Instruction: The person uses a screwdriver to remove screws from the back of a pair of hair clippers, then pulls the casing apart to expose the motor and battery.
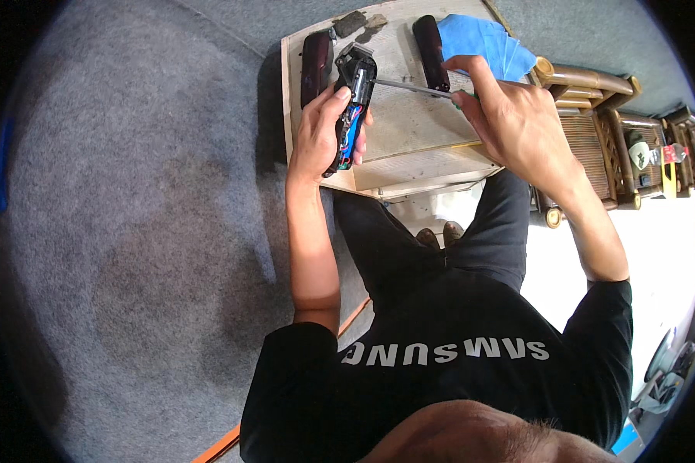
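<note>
Two bare hands work over a pale wooden bench [401, 127]: the left hand [315, 140], fingers wrapped snugly, grips an uncased black hair clipper [357, 94] toward the near-left corner; the right hand [523, 123], index arched, pinches a green-handled steel screwdriver [413, 87], tip at the clipper's side, apparently prying or unscrewing; the next move calls for a steady tip, clear of the coloured wires [354, 113]; white capitals [445, 355] cross the black T-shirt [455, 393]; other print is too small to read.
</note>
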Available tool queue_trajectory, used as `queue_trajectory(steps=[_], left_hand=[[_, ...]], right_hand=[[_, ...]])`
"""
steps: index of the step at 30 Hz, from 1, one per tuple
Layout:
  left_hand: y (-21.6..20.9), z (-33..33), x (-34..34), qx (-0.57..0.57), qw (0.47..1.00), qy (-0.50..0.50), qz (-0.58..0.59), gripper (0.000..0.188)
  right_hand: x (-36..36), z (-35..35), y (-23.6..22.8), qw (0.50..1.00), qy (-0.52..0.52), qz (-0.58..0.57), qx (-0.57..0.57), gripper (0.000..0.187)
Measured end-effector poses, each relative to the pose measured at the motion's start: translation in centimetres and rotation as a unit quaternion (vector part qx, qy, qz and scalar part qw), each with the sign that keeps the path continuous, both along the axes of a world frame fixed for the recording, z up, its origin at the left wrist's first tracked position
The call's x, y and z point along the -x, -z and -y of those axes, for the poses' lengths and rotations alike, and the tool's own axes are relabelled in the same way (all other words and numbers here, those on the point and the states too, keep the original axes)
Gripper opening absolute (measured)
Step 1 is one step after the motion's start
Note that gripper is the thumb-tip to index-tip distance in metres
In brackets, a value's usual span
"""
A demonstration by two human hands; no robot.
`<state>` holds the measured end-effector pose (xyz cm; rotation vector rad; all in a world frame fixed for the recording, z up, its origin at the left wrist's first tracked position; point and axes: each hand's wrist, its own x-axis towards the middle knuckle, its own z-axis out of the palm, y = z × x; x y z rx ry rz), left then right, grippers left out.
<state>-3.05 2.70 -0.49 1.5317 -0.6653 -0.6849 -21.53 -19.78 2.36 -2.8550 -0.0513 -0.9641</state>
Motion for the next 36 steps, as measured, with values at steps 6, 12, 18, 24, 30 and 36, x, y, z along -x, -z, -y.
queue_trajectory(steps=[6, 12, 18, 24, 30, 36], left_hand=[[0.3, -0.3, -0.4, 0.007, 1.000, 0.004, -0.026, 0.040], [0.2, 0.0, -0.3, -0.003, 1.000, -0.004, -0.019, 0.041], [0.8, -0.2, -0.7, 0.023, 0.999, -0.001, -0.045, 0.041], [0.5, -0.1, -0.5, 0.018, 0.999, -0.011, -0.048, 0.042], [0.6, -0.1, -0.7, 0.026, 0.999, 0.000, -0.028, 0.042], [0.7, -0.2, -0.6, 0.033, 0.999, 0.002, -0.033, 0.042]], right_hand=[[0.0, -0.3, -0.6, 0.999, -0.039, 0.005, 0.023, 0.032], [-0.2, 0.0, -0.2, 0.999, 0.018, 0.002, -0.032, 0.037], [-0.7, 0.1, -0.6, 0.999, -0.018, 0.031, 0.031, 0.038], [-0.7, 0.5, 0.6, 1.000, 0.007, -0.002, -0.024, 0.040], [-0.7, 0.6, -0.4, 0.999, -0.014, 0.023, 0.022, 0.040], [-0.3, 0.4, -0.5, 1.000, -0.024, 0.000, -0.010, 0.044]])
